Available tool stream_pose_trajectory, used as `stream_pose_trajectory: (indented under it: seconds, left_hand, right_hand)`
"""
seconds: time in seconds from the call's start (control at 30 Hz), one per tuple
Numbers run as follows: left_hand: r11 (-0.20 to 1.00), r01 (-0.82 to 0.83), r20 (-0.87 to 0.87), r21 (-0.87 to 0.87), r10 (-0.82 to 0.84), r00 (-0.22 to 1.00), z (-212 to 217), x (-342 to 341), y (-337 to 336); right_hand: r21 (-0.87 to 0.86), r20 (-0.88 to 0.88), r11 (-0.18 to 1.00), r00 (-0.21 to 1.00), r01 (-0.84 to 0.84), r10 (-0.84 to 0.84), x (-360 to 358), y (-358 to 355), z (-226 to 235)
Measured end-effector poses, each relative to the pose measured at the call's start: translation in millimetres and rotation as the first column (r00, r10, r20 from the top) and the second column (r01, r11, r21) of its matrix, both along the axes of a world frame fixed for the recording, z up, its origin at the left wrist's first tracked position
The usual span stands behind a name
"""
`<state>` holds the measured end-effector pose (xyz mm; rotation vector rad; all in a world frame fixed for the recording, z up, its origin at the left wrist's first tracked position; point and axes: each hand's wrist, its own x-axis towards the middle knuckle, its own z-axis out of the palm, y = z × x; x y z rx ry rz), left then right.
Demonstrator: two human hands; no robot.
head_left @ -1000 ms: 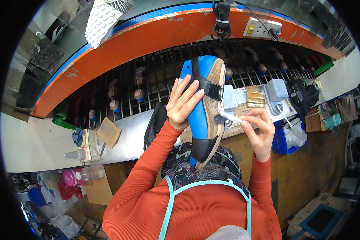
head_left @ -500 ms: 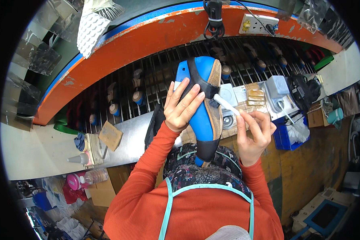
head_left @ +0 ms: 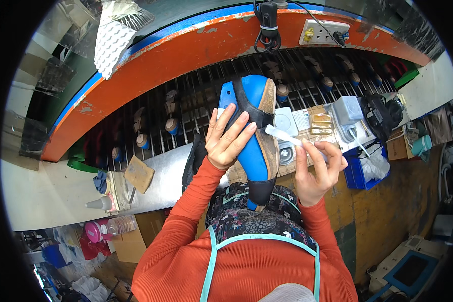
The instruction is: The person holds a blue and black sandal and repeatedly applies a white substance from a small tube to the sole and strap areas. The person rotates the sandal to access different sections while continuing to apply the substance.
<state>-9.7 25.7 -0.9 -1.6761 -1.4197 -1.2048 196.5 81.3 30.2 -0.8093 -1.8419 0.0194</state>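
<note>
A blue shoe last (head_left: 254, 156) with a black strapped upper (head_left: 247, 103) and a tan sole edge stands tilted, its lower end against my lap. My left hand (head_left: 227, 143) holds it with fingers laid across the black strap and blue side; its thumb is hidden. Between the thumb and fingers of my right hand (head_left: 314, 171) is a slim white hand tool (head_left: 283, 135), whose kind I cannot make out. The tool's broad end lies by the edge of the black strap, near the sole. Whether it touches there I cannot tell.
Behind the last runs a rack of metal rods (head_left: 196, 95) carrying several shoes under an orange machine front (head_left: 176, 63). To the right are a grey-lidded container (head_left: 348, 109), amber blocks (head_left: 321, 124) and a blue bin (head_left: 355, 173). A tan pad (head_left: 139, 173) lies left.
The white tool's broad end has shifted slightly down and left along the strap edge, with my right hand following a little. My left hand keeps its place on the last.
</note>
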Motion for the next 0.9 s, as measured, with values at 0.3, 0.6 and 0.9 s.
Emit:
stream_pose_trajectory:
  seconds: [0.3,0.6,0.9]
  left_hand:
    - [0.999,0.024,0.036,0.033,-0.025,0.999,3.9,-1.0,0.7]
    - [0.998,0.006,0.083,0.066,-0.011,0.996,2.4,-1.8,4.6]
    - [0.99,-0.033,0.123,0.137,0.016,0.992,-6.1,0.0,13.3]
  right_hand:
    - [-0.158,0.067,0.966,0.974,-0.205,0.218,11.8,13.1,23.1]
    - [-0.378,-0.053,0.825,0.9,-0.42,0.434,19.4,25.2,23.3]
    - [-0.496,-0.218,0.73,0.881,-0.47,0.42,23.6,13.5,6.2]
